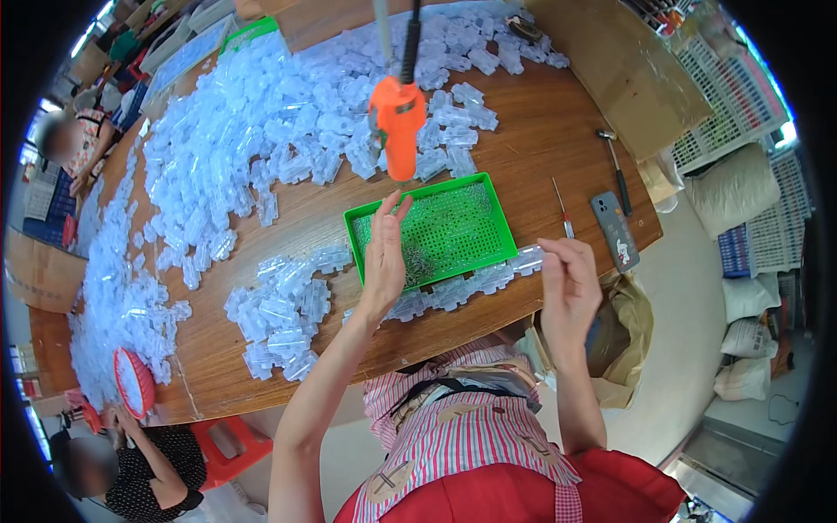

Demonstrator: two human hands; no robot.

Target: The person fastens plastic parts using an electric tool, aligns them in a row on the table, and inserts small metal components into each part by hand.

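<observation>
My left hand point(384, 257) reaches over the left part of a shallow green perforated tray point(503, 209), its fingers stretched and slightly apart. Small metal pieces point(418, 264), apparently screws, lie heaped in the tray's near left part. Just above those fingertips hangs an orange electric screwdriver point(399, 126) on a black cord. Along the tray's near edge runs a row of clear plastic housings point(451, 294). My right hand point(571, 283) is at the right end of this row, fingers loosely bent and apart. Its fingertips are close to the last housing point(528, 260); whether they touch cannot be made out.
A large heap of clear housings point(261, 113) covers the far and left table; a smaller pile point(283, 314) sits nearer. At right lie a thin screwdriver point(565, 218), a phone point(615, 231) and a hammer point(618, 174). Another person point(131, 471) sits at lower left beside a red basket point(133, 383).
</observation>
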